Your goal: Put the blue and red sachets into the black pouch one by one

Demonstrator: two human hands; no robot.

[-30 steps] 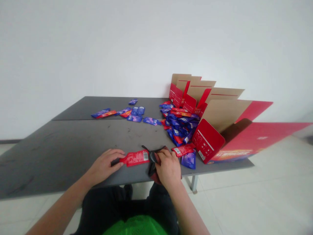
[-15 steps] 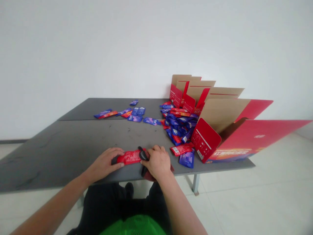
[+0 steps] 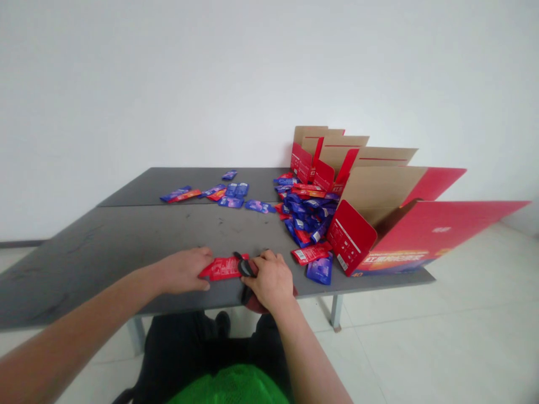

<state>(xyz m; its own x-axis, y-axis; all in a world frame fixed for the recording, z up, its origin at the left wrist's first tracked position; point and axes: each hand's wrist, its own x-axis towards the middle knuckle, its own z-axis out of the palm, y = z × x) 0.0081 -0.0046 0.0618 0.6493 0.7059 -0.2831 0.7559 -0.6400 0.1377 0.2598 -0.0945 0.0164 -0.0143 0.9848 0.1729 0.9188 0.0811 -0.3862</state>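
The left hand lies on the desk with its grip open, fingers flat on the left end of a red sachet, which lies between both hands. The right hand curls over a black looped tool at the sachet's right end, above a dark red item; whether that grip is clamped, I cannot tell. Just beyond sit a red sachet and a blue sachet, then a heaped sachet pile against an open red carton
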